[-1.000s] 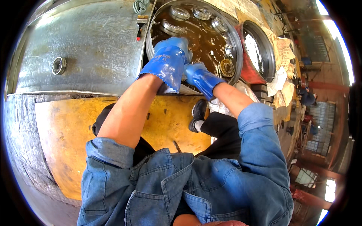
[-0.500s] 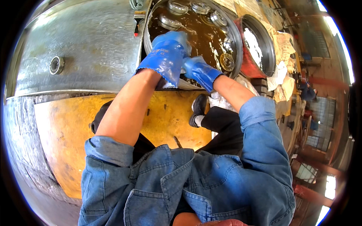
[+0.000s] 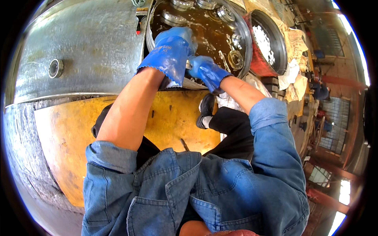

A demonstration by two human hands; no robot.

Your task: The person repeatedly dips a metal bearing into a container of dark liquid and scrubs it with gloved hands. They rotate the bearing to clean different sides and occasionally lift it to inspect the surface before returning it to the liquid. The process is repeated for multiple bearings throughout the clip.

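Both of my hands wear blue rubber gloves over the near side of a round metal tub (image 3: 249,59) of brown oily liquid. My left hand (image 3: 175,41) is curled with its back up, and its glove cuff hides the fingertips. Just beside it, my right hand (image 3: 202,67) is closed, its fingers against a small metallic edge (image 3: 188,65) that shows between the gloves. What that piece is, I cannot make out. Several bearings lie in the liquid, among them a metal bearing (image 3: 174,18) beyond my left hand and a brownish bearing (image 3: 236,59) at the right.
Left of the tub is a metal tabletop (image 3: 94,43) with a single bearing (image 3: 56,68) and a paintbrush (image 3: 139,20) on it. A red drum (image 3: 260,65) stands against the tub's right side, near crumpled paper sacks (image 3: 296,49). A yellow board (image 3: 173,114) lies below.
The view has shifted slightly. My hands stay close together at the tub, having turned a little, and the metallic edge between them now shows more plainly.
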